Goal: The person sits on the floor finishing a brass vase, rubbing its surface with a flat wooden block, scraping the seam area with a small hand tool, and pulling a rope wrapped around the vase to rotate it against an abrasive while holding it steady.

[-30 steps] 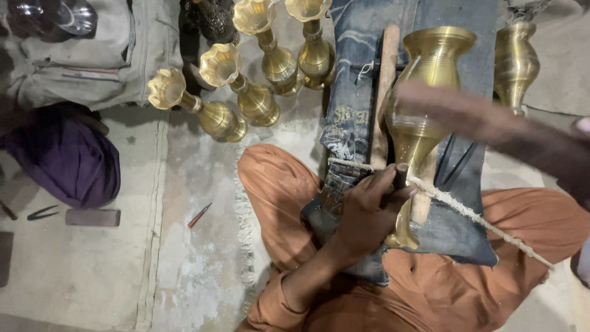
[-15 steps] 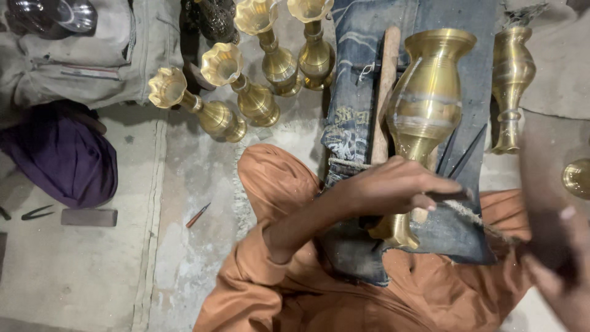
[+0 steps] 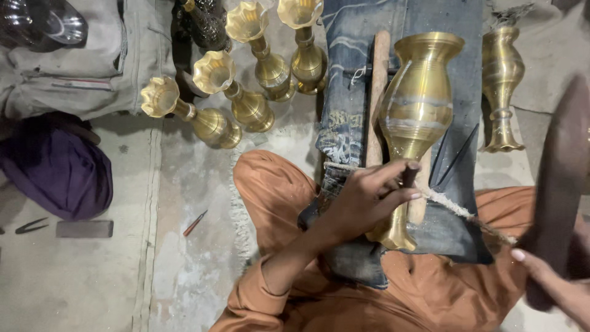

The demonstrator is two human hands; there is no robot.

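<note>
Head view, brass vase (image 3: 418, 117): it was laid lengthwise on folded blue denim (image 3: 399, 37) over the lap, mouth toward 12 o'clock and foot toward 6, apparently so that its flank lay exposed.
Wooden stick (image 3: 376, 92): it was set against the vase's 9 o'clock side, seemingly as a rest.
Left hand (image 3: 362, 203): its fingers were closed round a thin dark tool (image 3: 410, 174) pressed near the vase's narrow stem.
Right hand (image 3: 553, 289): at 4 o'clock, its fingers were wrapped about a dark, blurred mallet-like piece (image 3: 559, 184), raised clear of the vase.
Cord (image 3: 461, 212): a fibrous strand was stretched from the tool toward 4 o'clock.
Surroundings: fluted brass vases (image 3: 212, 117) were grouped at 11 o'clock, another (image 3: 501, 86) at 2 o'clock.
Floor (image 3: 123, 276): grey, dusty concrete was seen, with a purple bundle (image 3: 55, 172) at 9 o'clock.
</note>
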